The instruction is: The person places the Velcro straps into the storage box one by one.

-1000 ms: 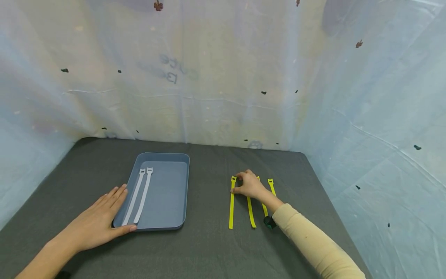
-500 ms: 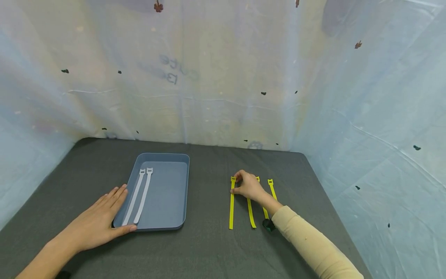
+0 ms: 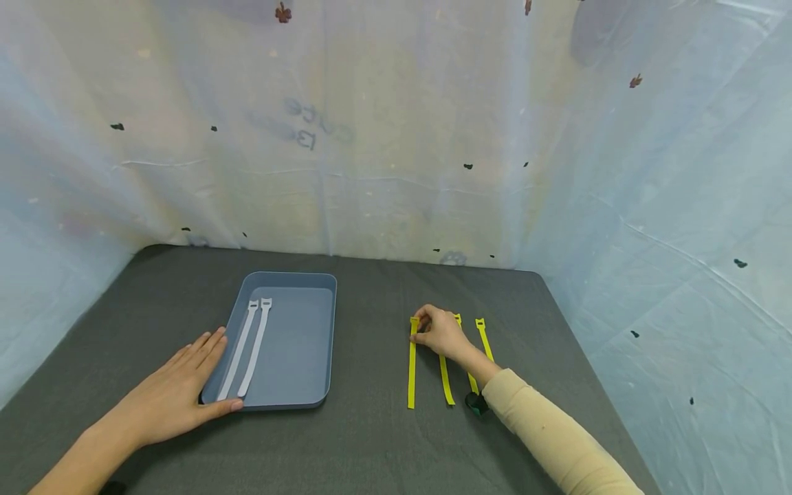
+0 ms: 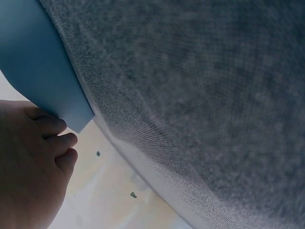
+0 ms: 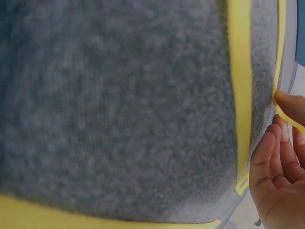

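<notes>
My left hand point(image 3: 170, 395) rests with straight fingers on the left rim of a blue-grey tray point(image 3: 303, 344), its thumb along the near-left corner. Inside the tray two white hook-and-loop cable ties point(image 3: 254, 350) lie side by side. On the right, my right hand point(image 3: 444, 335) pinches the leftmost yellow cable tie point(image 3: 412, 378) near its slotted head. In the right wrist view this yellow cable tie point(image 5: 280, 43) bends between thumb and fingers. A second yellow cable tie point(image 3: 446, 381) lies partly hidden under the hand, and a third yellow cable tie point(image 3: 485, 339) passes under the wrist.
A dark grey cloth point(image 3: 371, 440) covers the table. Pale plastic sheeting point(image 3: 396, 137) hangs behind and at both sides. A small dark object point(image 3: 476, 404) shows beneath the right wrist.
The right hand has shifted very slightly toward me, and the head of the pinched yellow cable tie has tipped with it. The left hand and tray have stayed put.
</notes>
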Tool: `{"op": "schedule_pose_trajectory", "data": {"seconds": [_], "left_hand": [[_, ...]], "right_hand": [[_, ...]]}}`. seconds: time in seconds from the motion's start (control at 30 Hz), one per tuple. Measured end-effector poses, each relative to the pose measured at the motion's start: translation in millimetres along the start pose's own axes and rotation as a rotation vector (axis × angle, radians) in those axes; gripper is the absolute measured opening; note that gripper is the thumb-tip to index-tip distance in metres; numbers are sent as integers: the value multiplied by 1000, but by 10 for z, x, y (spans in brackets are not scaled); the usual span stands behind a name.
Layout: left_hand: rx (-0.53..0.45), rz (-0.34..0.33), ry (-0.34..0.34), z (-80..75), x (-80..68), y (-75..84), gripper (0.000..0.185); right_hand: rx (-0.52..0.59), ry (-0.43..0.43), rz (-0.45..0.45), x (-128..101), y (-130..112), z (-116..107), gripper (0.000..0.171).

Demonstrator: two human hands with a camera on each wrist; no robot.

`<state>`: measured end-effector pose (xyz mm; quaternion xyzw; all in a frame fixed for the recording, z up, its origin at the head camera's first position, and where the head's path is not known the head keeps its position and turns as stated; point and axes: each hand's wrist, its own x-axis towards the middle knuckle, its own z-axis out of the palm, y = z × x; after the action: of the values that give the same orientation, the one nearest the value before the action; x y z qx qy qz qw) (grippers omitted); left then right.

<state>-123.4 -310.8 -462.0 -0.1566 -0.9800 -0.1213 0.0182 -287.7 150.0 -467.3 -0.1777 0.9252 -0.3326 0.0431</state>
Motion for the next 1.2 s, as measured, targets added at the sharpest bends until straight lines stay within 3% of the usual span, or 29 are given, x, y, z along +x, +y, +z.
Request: {"op": "schedule_pose_trajectory", "data": {"seconds": [0.53, 0.97, 1.2], "left_hand": [[5, 6, 9, 10, -5, 5, 113], [6, 8, 21, 30, -13, -4, 112], [5, 12, 27, 24, -17, -3, 112]], "right_hand": [[143, 16, 37, -38, -27, 12, 16], [428, -29, 104, -51, -133, -13, 20], [462, -11, 121, -26, -214, -20, 20]]}}
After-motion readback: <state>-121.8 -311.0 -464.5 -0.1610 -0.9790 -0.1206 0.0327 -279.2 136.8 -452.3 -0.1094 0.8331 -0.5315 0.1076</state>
